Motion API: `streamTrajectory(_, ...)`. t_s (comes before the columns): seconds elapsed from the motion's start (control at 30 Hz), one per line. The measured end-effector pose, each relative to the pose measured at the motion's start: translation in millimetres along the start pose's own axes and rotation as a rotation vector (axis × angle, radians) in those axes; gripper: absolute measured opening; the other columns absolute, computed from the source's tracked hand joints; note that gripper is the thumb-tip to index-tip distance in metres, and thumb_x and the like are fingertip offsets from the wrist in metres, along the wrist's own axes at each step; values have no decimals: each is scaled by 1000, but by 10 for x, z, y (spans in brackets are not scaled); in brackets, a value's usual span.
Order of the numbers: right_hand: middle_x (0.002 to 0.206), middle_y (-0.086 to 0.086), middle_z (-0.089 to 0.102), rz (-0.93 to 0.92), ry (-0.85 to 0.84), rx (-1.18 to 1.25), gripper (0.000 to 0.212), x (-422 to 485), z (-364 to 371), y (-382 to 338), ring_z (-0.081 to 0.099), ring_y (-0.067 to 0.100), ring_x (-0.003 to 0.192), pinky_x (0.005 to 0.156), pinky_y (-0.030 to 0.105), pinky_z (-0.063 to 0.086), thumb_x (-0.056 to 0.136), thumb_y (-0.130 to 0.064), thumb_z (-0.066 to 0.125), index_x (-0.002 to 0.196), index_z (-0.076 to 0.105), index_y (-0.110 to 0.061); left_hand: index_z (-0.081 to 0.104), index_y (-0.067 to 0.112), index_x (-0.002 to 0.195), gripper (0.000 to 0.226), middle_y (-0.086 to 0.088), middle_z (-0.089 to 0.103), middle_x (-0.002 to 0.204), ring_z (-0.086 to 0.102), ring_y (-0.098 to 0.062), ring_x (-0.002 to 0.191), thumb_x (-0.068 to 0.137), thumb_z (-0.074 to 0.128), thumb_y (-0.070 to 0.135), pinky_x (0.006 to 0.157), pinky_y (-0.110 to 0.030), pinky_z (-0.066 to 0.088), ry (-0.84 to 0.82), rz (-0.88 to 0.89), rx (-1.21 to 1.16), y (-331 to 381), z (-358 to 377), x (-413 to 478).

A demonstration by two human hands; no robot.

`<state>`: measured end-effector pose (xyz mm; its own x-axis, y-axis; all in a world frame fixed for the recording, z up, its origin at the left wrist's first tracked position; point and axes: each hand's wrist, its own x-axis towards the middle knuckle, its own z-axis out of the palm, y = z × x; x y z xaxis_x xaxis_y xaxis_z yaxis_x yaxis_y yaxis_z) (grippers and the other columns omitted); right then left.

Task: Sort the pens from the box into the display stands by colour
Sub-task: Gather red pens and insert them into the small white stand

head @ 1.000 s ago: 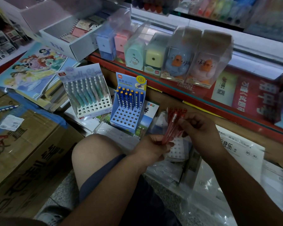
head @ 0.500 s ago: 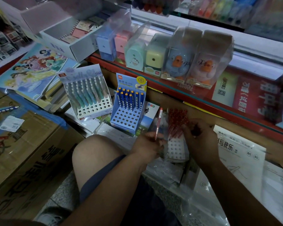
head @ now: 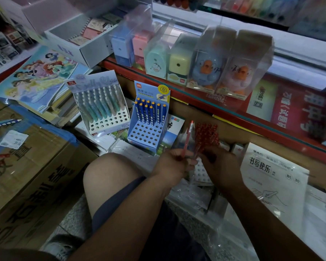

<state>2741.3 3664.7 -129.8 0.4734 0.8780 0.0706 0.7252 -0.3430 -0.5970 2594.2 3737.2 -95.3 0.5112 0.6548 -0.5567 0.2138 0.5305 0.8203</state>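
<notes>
Single head-worn wide-angle view, facing forward and down; left hand (head: 174, 163), right hand (head: 222, 164) close below; shelf (head: 233, 114) beyond.

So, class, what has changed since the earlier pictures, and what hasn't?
The left hand, gripping a single red plastic pen, drew it leftward, away from the red pens standing in the white perforated stand. The right hand left that pen and sank to the stand. The blue cardboard stand and pastel-pen stand stayed put.
</notes>
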Motion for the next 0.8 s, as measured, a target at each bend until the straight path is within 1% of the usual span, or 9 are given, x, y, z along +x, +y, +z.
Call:
streamTrajectory(0.07,93,-7,74,70,4,54,11,-11,-79,-34,65,4,78,74,24,53,92,-26,68,100,74,-22,67,16,87,29,-5,73,82,69,-18,78,97,52,-6,65,-22,52,-15,19,24,-36,7,31)
streamTrajectory(0.13,87,-14,71,121,67,196,6,-14,-239,-132,65,1,78,74,27,55,93,-27,67,96,72,-26,67,16,89,25,-5,74,82,70,-18,80,96,55,-5,66,-23,52,-27,39,61,-68,14,65)
streamTrajectory(0.23,83,-8,73,139,105,523,9,16,-500,-336,70,7,76,69,28,58,92,-23,68,101,72,-22,70,15,89,22,0,74,80,71,-15,80,93,59,-3,76,-29,55,-63,91,193,-120,44,104)
streamTrajectory(0.3,89,-6,75,127,59,595,17,48,-604,-412,71,8,79,71,25,59,93,-20,68,110,71,-19,71,15,94,20,2,74,80,72,-15,82,94,59,-1,85,-35,56,-108,128,283,-147,75,101)
streamTrajectory(0.4,89,-7,74,119,43,552,12,90,-669,-441,71,7,77,73,29,60,94,-17,67,104,72,-21,70,20,93,21,1,72,83,71,-19,86,94,60,1,90,-37,55,-132,177,336,-152,83,84)
streamTrajectory(0.5,83,-4,73,117,169,585,12,102,-717,-390,71,15,75,73,33,60,94,-17,67,96,71,-29,61,28,76,21,4,62,74,62,-15,74,86,74,15,78,-32,52,-66,225,430,-146,51,126)
streamTrajectory(0.6,77,-2,70,119,341,592,14,87,-733,-277,70,22,74,73,37,60,94,-17,68,96,71,-30,56,28,77,30,-5,65,85,67,-31,90,65,83,24,88,-47,56,66,172,420,-181,-7,221)
streamTrajectory(0.7,81,-11,70,71,302,417,15,38,-642,-154,68,12,75,72,30,58,93,-19,69,100,70,-32,53,28,78,34,-6,63,89,65,-28,92,71,83,14,90,-44,54,93,155,517,-198,-29,295)
streamTrajectory(0.8,102,-8,70,26,231,230,20,6,-491,-43,62,1,85,81,10,47,90,-20,71,110,73,-22,59,16,86,23,-3,66,90,64,-21,93,78,80,11,91,-36,53,35,162,664,-208,-24,347)
